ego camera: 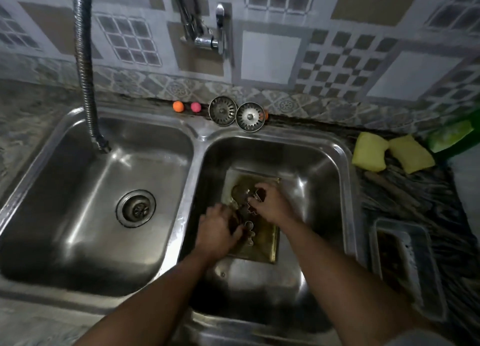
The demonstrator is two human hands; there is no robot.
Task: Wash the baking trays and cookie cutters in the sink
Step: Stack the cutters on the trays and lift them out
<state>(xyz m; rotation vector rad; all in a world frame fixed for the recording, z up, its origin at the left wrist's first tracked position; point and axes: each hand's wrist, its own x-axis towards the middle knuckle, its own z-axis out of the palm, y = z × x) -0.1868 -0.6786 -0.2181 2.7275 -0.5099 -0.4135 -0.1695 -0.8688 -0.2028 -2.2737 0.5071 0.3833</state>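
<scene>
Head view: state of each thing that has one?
baking tray: flat in right basin, under cutters.
cookie cutters: lying on tray.
right hand: grips one cutter.
left hand: curled among cutters, grip unclear.
left drain: open, no strainer.
strainers: out, on back rim.
faucet hose: no water seen.

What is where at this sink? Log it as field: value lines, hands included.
right basin: holds the baking tray, lying flat on the bottom
cutters: gingerbread-man cutter and others lie on the tray
left hand: fingers curled among the cutters; grip unclear
right hand: grips a cookie cutter
left basin: hose spout hangs over it
counter, right: second tray, two yellow sponges
back rim: two sink strainers
</scene>
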